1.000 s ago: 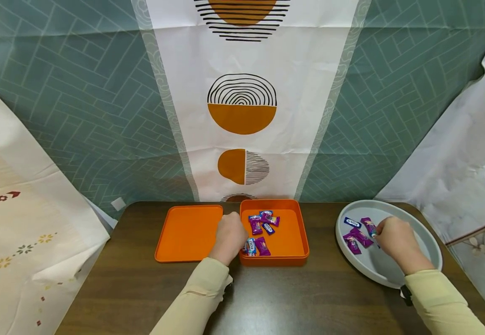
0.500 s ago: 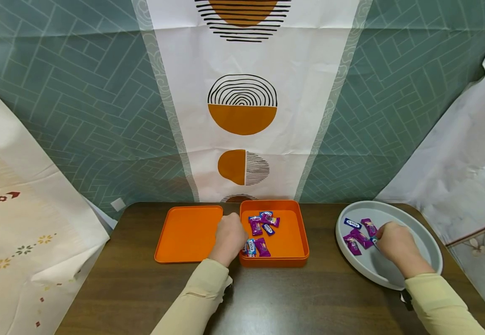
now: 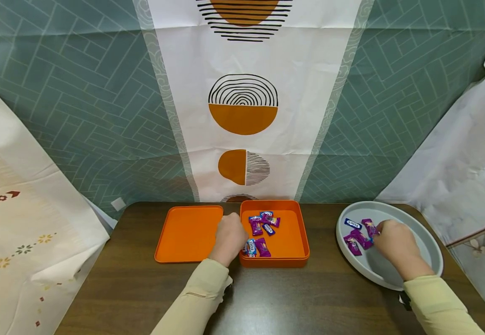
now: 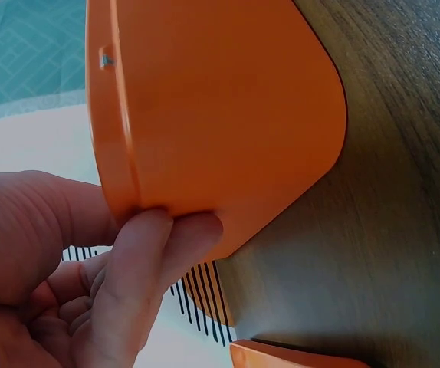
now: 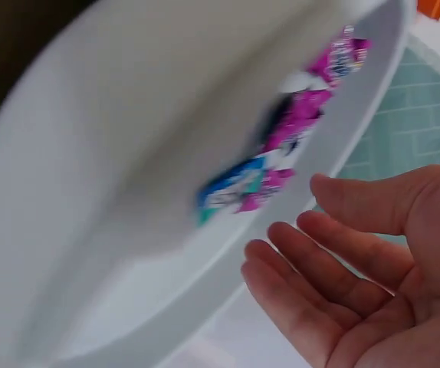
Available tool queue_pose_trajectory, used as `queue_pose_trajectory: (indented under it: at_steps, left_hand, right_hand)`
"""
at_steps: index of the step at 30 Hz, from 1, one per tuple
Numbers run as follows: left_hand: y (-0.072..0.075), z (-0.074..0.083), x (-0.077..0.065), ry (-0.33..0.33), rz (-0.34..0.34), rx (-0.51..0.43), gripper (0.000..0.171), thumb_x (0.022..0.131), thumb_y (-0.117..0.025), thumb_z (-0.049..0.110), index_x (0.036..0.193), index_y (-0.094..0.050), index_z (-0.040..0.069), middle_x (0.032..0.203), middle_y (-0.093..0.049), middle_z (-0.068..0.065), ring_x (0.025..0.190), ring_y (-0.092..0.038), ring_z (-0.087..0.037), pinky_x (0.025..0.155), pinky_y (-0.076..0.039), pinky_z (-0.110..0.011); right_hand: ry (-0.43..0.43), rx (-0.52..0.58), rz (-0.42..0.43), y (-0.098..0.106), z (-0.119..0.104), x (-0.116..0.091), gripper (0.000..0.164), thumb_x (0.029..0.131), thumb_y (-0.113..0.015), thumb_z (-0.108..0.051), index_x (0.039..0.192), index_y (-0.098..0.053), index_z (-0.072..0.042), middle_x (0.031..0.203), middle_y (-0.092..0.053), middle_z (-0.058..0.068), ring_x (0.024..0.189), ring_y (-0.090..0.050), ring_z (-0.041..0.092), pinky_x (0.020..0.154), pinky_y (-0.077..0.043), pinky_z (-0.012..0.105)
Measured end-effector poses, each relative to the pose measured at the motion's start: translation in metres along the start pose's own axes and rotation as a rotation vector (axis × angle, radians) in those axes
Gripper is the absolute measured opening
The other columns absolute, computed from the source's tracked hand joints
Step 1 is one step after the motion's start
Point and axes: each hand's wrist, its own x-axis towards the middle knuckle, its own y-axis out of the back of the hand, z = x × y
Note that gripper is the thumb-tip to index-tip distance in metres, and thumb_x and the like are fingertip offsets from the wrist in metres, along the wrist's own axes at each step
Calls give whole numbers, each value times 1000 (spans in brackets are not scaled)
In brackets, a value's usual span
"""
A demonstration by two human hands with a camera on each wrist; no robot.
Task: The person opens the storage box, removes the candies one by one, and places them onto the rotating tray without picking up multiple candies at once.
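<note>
My left hand (image 3: 229, 238) grips the left wall of the orange box (image 4: 228, 115), thumb and fingers pinching its rim. Inside that box (image 3: 290, 242) lie several small wrapped candies (image 3: 256, 226), purple and blue. My right hand (image 3: 398, 244) is over the round grey tray (image 3: 424, 232). In the right wrist view its fingers (image 5: 297, 268) are loosely bent with nothing between them. Several wrapped candies (image 3: 351, 244) sit on the tray's left part, left of that hand. A blue and teal candy (image 5: 231, 188) is the nearest one to the fingertips; the view is blurred there.
A flat orange lid or tray (image 3: 190, 235) lies left of the box. All stand on a dark wooden table (image 3: 284, 298). Patterned cloth (image 3: 242, 60) hangs behind the table's far edge, with pale cloth (image 3: 24, 223) at the left.
My right hand has shifted very slightly over the tray, and the blue candy beside its fingertips shows in a slightly different place. My left hand keeps its grip on the box.
</note>
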Motion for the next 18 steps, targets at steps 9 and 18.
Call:
queue_pose_trajectory:
  at_steps: [9, 18]
  left_hand:
    - [1, 0, -1, -24, -2, -9, 21, 70, -74, 12, 84, -60, 3, 66, -53, -5, 53, -51, -18, 44, -44, -27]
    - [1, -1, -2, -27, 9, -16, 24, 69, -75, 14, 85, -62, 2, 66, -53, -5, 52, -51, -18, 44, -46, -28]
  right_hand:
    - [126, 14, 205, 16, -57, -1, 31, 78, -60, -16, 102, -63, 4, 95, -62, 24, 63, -55, 34, 59, -45, 52]
    - [283, 119, 324, 15, -130, 8, 32, 79, -66, -15, 105, -64, 3, 105, -60, 22, 95, -55, 38, 81, -46, 51]
